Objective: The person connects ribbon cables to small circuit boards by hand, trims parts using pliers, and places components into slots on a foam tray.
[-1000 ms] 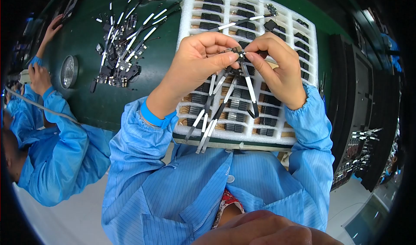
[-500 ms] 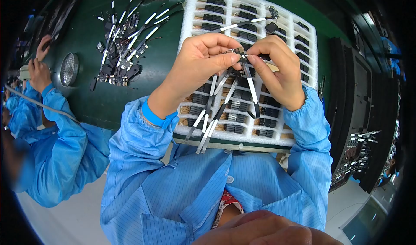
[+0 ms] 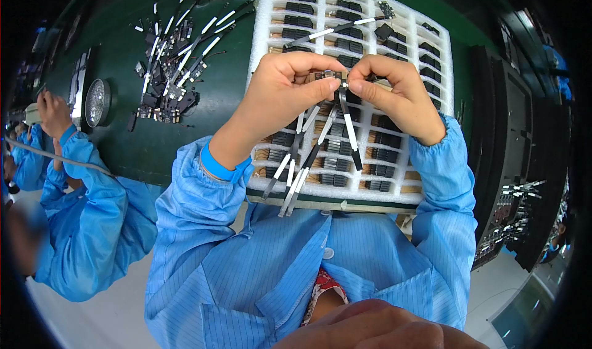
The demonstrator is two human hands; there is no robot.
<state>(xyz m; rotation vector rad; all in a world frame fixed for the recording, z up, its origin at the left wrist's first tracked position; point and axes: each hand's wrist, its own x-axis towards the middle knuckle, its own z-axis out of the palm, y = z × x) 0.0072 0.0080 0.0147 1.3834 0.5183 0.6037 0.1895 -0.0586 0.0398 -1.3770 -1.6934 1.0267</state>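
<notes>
1. Over the white foam tray (image 3: 262, 34), at its middle: both hands raised, fingertips almost meeting around a small strip assembly (image 3: 333, 75), a dark head with several thin black-and-white strips hanging from it.
2. Left hand (image 3: 280, 87): thumb and forefinger pinch the head of the assembly from its left side; remaining fingers curled behind. Blue wristband (image 3: 222, 166) on that wrist, just below the sleeve-free forearm.
3. Right hand (image 3: 401, 93): thumb and forefinger closed on the assembly's right edge (the exact bit gripped is too small to make out); other fingers folded in.
4. Hanging strips: one drops near straight beneath the fingertips; others slant down and left, their ends reaching the tray's near edge.
5. Tray rows: slots filled with black pieces (image 3: 299, 20), tan leads showing beside many. Across the upper rows lies a loose strip (image 3: 333, 32), tilted, small board (image 3: 386, 9) at its right end.
6. On the green table (image 3: 139, 154), left of the tray: a tangled heap of parts (image 3: 166, 99), strips fanning upward; near it, a round metal dish (image 3: 97, 102).
7. Far left: a co-worker's hand (image 3: 55, 113), blue sleeve (image 3: 92, 195).
8. Right side: dark rack (image 3: 499, 151), more strips (image 3: 521, 191) beside it.
9. Lettering: any print on the white strip sections is too small to read.
</notes>
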